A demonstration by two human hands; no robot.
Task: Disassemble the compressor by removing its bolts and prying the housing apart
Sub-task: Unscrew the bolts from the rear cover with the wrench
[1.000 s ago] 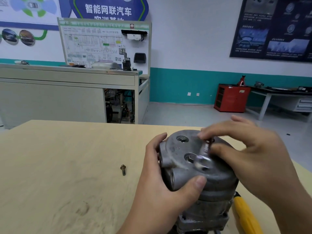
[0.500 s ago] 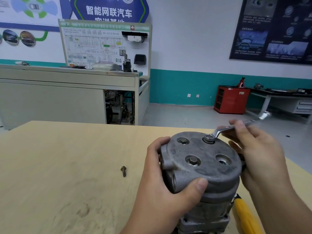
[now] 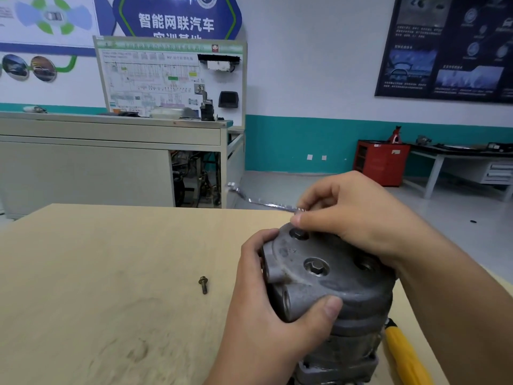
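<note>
A grey metal compressor stands upright on the wooden table. My left hand grips its top cap from the left, thumb on the front rim. My right hand hovers over the cap's far side and pinches a thin silver wrench, whose handle points left and away, blurred by motion. A hex bolt sits in a recess at the cap's middle; another bolt sits in the far-left recess. One loose bolt lies on the table to the left.
A yellow tool handle lies on the table right of the compressor. The table's far edge runs just behind my hands. Beyond it stand a grey workbench, a red cabinet and a bench at the right wall.
My right hand has swung the wrench round from pointing right and away to pointing left and away over the far bolt. My left hand keeps its hold on the cap.
</note>
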